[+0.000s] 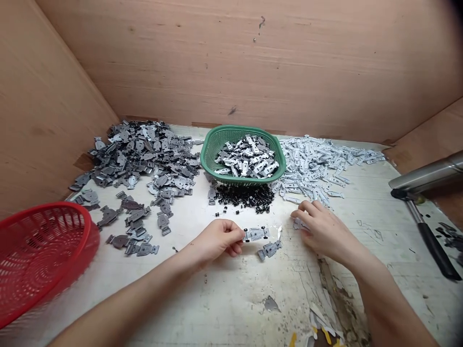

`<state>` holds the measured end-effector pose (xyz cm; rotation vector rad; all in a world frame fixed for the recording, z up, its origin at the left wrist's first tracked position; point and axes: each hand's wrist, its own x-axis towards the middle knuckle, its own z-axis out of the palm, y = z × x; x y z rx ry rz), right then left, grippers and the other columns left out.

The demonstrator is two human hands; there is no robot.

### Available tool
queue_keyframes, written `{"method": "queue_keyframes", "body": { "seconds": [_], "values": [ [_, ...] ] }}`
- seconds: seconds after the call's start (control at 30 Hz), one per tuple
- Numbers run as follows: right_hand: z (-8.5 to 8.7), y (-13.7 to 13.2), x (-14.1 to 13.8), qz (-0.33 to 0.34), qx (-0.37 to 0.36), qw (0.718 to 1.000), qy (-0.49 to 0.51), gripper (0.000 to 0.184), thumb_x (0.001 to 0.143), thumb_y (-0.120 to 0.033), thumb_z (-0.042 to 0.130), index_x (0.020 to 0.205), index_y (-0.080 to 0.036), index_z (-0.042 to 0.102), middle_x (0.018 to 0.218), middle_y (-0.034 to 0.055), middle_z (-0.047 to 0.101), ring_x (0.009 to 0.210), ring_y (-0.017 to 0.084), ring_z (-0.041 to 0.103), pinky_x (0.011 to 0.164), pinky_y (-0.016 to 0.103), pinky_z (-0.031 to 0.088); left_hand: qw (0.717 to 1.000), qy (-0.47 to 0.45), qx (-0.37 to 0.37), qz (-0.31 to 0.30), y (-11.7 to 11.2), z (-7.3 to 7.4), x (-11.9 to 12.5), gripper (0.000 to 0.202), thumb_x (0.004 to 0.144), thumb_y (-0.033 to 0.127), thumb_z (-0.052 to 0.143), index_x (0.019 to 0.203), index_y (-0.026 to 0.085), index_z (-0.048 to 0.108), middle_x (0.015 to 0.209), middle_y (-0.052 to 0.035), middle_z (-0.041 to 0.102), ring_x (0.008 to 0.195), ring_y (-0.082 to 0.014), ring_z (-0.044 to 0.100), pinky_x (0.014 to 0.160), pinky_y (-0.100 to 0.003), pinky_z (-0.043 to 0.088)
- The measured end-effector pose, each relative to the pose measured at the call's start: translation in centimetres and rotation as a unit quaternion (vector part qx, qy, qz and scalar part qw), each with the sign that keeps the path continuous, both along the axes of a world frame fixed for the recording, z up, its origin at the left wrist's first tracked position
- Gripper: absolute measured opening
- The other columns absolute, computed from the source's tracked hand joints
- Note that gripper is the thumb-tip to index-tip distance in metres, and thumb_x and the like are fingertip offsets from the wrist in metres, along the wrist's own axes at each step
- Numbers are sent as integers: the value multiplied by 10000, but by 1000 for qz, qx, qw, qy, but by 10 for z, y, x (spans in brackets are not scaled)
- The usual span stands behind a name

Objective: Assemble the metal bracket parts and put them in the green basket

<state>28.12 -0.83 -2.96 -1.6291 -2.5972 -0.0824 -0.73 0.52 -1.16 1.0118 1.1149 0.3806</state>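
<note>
Wheeled plate (256, 234): pinched in left hand (220, 238); likely light, stiff; hold by end; cannot tell grip of half-curled right hand (322, 228).

I've got the left hand (220, 238) mid-frame, pinching the left end of a wheeled chassis (256, 234), black wheels towards both ends! Just below it lies a loose grey plate (269, 250). Right of centre, I see the right hand (321, 229) curled over a pale grey part (298, 224); whether it grips, I can't tell. Upper middle, a green basket (240, 181) carries heaped parts, with black wheel sets (246, 197) piled at its near side. Grey plates (144, 152) crowd upper left, white strips (314, 161) sprawl upper right, and a red basket (81, 212) cuts in lower left!
</note>
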Motion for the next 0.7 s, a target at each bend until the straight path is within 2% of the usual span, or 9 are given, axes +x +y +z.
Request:
{"method": "queue_keyframes", "body": {
  "seconds": [0.13,0.23,0.3,0.37,0.4,0.47,0.53,0.6,0.7],
  "values": [
    [-8,3,-10,-19,27,999,-8,177,811,-80,439,866,-182,573,911,109,545,824,242,491,591,325,399,1000,1,1,-2,0,-1,1,172,701,286,601,625,140,552,572,13,582,508,-79,532,511,-200,431],
    [-7,4,-24,-31,35,995,93,165,900,-184,389,884,-186,553,916,107,571,853,240,519,623,330,428,1000,-2,0,-2,0,0,1,167,705,280,598,624,142,552,564,14,585,501,-78,530,509,-200,430],
    [-3,2,-32,-59,-3,979,196,165,922,-250,382,917,-191,536,873,89,593,788,215,549,622,327,446,1000,-1,-1,-3,0,0,1,164,709,275,596,624,143,551,551,16,581,496,-76,528,512,-200,430],
    [2,-2,-37,-93,-74,944,307,183,921,-320,410,962,-196,538,803,62,611,676,181,563,586,311,456,1000,2,-1,-3,0,0,1,165,710,276,596,622,145,549,539,18,577,489,-76,524,510,-199,427],
    [4,-4,-38,-105,-119,917,365,206,909,-355,442,990,-195,544,776,53,620,638,170,567,576,305,462,1000,3,-1,-3,0,-1,1,168,709,280,598,621,145,548,540,17,577,489,-77,524,508,-199,427],
    [10,-8,-38,-118,-207,847,474,266,868,-406,521,1007,-183,564,748,51,637,612,160,577,585,302,479,1000,1,0,-2,0,-2,0,175,707,288,602,623,145,548,552,11,584,496,-79,529,507,-201,429],
    [18,-12,-38,-125,-260,785,548,279,816,-420,601,939,-168,600,742,53,638,613,153,574,594,294,484,1000,-1,2,-2,0,-3,0,178,705,294,604,627,143,550,562,9,589,504,-82,536,509,-201,432],
    [25,-14,-40,-124,-276,760,575,260,787,-409,643,865,-161,638,753,50,615,623,142,556,597,282,473,1000,-1,2,-3,0,-3,0,181,706,296,605,629,141,553,565,9,589,508,-82,538,512,-201,434],
    [32,-18,-49,-123,-314,735,588,260,794,-393,644,901,-158,675,739,30,571,583,107,512,575,258,448,1000,1,1,-6,0,-2,0,186,705,302,609,634,139,553,561,12,586,503,-78,534,515,-199,435]
  ]
}}
